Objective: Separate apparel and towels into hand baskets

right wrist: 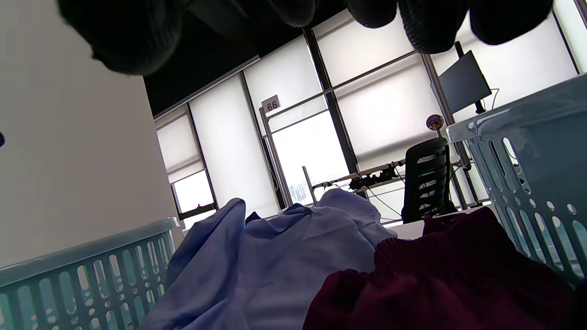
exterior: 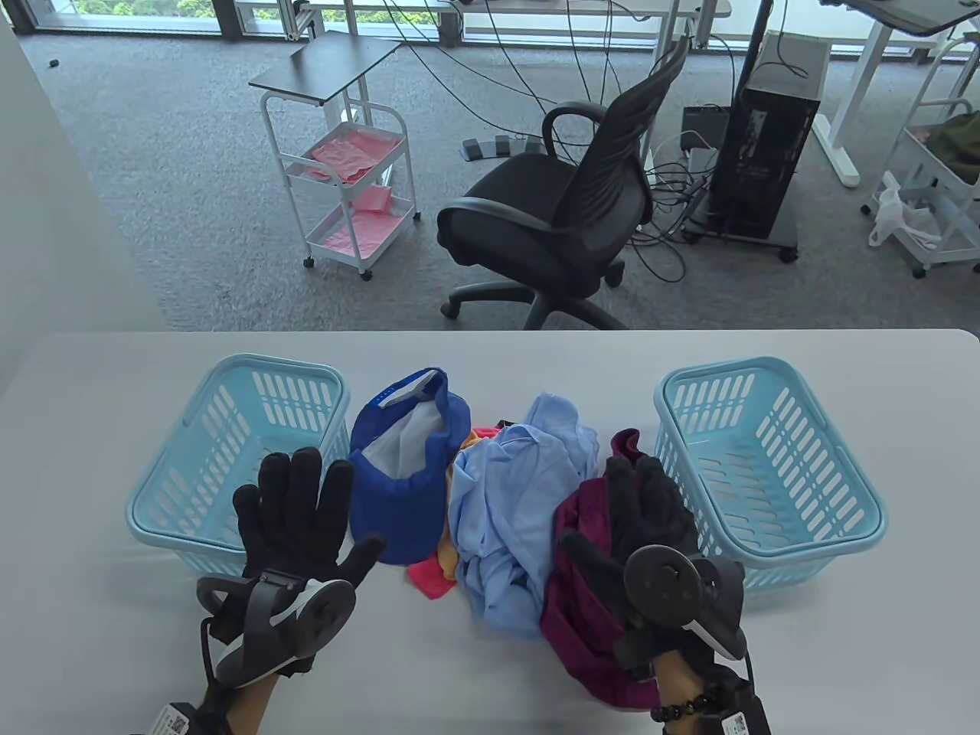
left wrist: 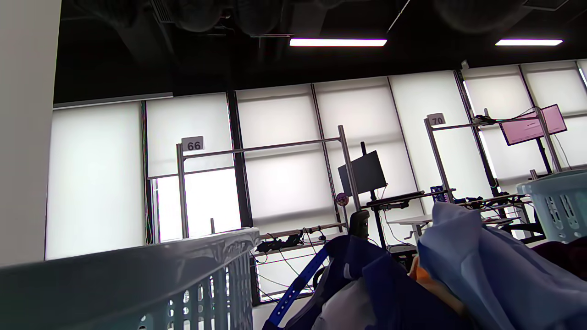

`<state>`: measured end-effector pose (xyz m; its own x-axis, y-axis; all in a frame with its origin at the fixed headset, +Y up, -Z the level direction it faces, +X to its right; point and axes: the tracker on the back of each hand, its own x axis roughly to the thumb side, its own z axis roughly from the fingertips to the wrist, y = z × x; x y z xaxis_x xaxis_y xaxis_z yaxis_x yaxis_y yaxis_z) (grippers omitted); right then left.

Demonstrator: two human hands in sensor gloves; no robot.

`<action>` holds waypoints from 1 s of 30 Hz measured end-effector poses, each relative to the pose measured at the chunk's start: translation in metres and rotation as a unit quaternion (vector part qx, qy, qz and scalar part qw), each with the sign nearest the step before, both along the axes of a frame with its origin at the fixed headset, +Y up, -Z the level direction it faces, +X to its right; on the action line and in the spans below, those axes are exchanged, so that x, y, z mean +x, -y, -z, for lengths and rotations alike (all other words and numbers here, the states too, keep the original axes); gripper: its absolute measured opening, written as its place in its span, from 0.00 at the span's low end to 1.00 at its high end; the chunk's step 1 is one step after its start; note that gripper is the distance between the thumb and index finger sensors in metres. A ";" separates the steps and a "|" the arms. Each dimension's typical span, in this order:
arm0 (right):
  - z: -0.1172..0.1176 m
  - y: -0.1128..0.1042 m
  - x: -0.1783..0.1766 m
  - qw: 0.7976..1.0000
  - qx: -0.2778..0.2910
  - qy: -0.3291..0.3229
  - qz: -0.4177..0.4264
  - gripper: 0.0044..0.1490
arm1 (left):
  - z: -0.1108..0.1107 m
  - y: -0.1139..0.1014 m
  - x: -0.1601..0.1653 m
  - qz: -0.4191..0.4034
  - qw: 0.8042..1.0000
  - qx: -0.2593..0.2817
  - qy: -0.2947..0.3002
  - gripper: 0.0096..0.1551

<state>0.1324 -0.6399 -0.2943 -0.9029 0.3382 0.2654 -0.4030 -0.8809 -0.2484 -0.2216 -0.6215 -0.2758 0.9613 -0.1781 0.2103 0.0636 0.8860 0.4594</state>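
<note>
A heap of clothes lies mid-table between two light blue baskets, the left basket (exterior: pixel 164 501) and the right basket (exterior: pixel 861 528), both with nothing inside. The heap holds a blue cap (exterior: pixel 406 475), a light blue shirt (exterior: pixel 513 498), a maroon garment (exterior: pixel 582 612) and bits of orange and pink cloth (exterior: pixel 430 576). My left hand (exterior: pixel 302 494) hovers with spread fingers by the left basket's near right corner, holding nothing. My right hand (exterior: pixel 639 501) is over the maroon garment (right wrist: pixel 458 275); its fingertips (right wrist: pixel 426 23) hang relaxed above the fabric without gripping it. The left wrist view shows no fingers.
Beyond the table's far edge stand a black office chair (exterior: pixel 566 199), a white rolling cart (exterior: pixel 344 176) with pink sheets and a black computer tower (exterior: pixel 766 153) amid cables. Bare table (exterior: pixel 429 674) lies in front of the heap and outside both baskets.
</note>
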 end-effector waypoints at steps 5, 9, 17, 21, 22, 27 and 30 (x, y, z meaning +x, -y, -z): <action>0.009 0.017 -0.016 0.994 -0.106 -0.020 -0.027 0.69 | 0.000 0.001 0.001 0.001 1.000 -0.005 0.002 0.51; 0.019 0.036 -0.027 0.977 -0.201 -0.020 -0.069 0.73 | 0.000 0.001 0.001 0.000 1.000 -0.003 0.002 0.51; 0.041 0.098 -0.035 0.904 -0.390 0.038 -0.168 0.89 | -0.001 0.002 0.003 0.005 1.000 -0.010 0.005 0.51; 0.050 0.121 -0.022 0.890 -0.423 0.060 -0.159 0.85 | -0.001 0.002 0.003 0.004 1.000 -0.012 0.002 0.51; 0.051 0.125 -0.020 0.887 -0.429 0.065 -0.158 0.84 | -0.001 0.002 0.003 0.004 1.000 -0.014 0.003 0.51; 0.052 0.123 -0.016 0.904 -0.361 0.110 -0.201 0.72 | -0.002 0.001 0.005 0.006 1.000 -0.011 0.007 0.51; 0.052 0.122 -0.011 0.916 -0.278 0.146 -0.249 0.59 | -0.003 0.000 0.006 0.004 1.000 -0.009 0.009 0.51</action>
